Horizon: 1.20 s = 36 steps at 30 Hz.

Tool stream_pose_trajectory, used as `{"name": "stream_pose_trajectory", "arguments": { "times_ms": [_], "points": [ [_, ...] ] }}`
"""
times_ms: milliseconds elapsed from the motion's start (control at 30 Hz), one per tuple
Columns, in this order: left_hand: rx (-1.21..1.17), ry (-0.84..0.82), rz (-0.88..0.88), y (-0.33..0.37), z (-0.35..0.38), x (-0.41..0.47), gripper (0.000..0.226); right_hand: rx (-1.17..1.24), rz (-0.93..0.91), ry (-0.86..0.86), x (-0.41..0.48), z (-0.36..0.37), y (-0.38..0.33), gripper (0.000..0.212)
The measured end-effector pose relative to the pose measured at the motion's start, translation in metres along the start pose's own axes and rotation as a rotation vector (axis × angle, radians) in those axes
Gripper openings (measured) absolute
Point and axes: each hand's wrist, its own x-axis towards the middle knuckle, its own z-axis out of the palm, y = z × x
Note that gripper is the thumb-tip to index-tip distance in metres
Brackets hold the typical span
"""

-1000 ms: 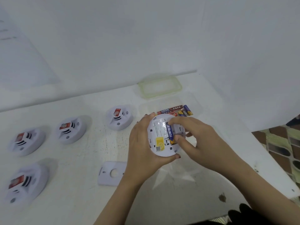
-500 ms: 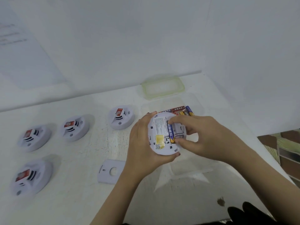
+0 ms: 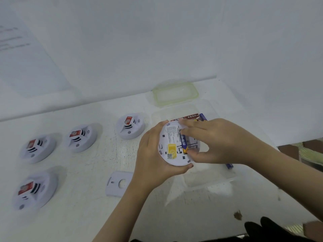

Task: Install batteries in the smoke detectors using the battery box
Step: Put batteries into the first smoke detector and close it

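Note:
My left hand (image 3: 152, 154) grips a white round smoke detector (image 3: 170, 145), its back facing up, above the clear battery box (image 3: 209, 180). A blue and yellow battery (image 3: 184, 143) lies in the detector's compartment. My right hand (image 3: 215, 142) lies over the detector's right side, fingertips at the battery's upper end and thumb at its lower end. More batteries (image 3: 194, 117) show in the box behind my hands, and one blue battery end (image 3: 229, 165) shows below my right wrist.
Several other smoke detectors (image 3: 130, 125) (image 3: 81, 137) (image 3: 37, 148) (image 3: 34, 188) sit face up on the white table at left. A white cover plate (image 3: 118, 183) lies near my left wrist. The box's green-rimmed lid (image 3: 175, 94) lies by the back wall.
My right hand's fingers have spread further over the detector, covering the battery's upper end. The battery sits lower in the compartment. The view has shifted slightly.

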Motion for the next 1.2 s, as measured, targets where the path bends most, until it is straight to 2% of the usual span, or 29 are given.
{"name": "stream_pose_trajectory", "arguments": {
  "times_ms": [200,367,500,567,733,833,1033,1200],
  "points": [
    [-0.024,0.010,-0.046,-0.003,-0.001,0.001,0.092,-0.034,-0.055,0.040,0.004,0.002,-0.001,0.038],
    [-0.038,0.003,-0.061,-0.004,-0.004,0.002,0.091,0.017,-0.028,0.044,0.000,0.004,-0.001,0.041],
    [-0.057,0.011,-0.073,-0.009,-0.002,-0.001,0.095,0.077,0.017,0.084,-0.003,0.008,0.002,0.051],
    [-0.060,0.023,-0.050,-0.010,-0.001,-0.001,0.092,0.086,0.024,0.135,-0.005,0.012,0.002,0.047],
    [-0.103,0.049,-0.097,-0.011,-0.003,0.002,0.091,0.082,0.114,0.429,-0.017,0.027,-0.002,0.028],
    [-0.076,0.053,-0.105,-0.014,-0.001,0.003,0.096,0.212,0.237,0.498,-0.024,0.031,-0.005,0.022],
    [-0.099,0.092,-0.204,-0.027,0.002,-0.001,0.105,0.402,0.487,0.369,-0.049,0.031,-0.009,0.021],
    [-0.176,0.111,-0.247,-0.034,0.003,0.000,0.109,0.367,0.469,0.006,-0.067,0.023,-0.001,0.025]
  ]
}}
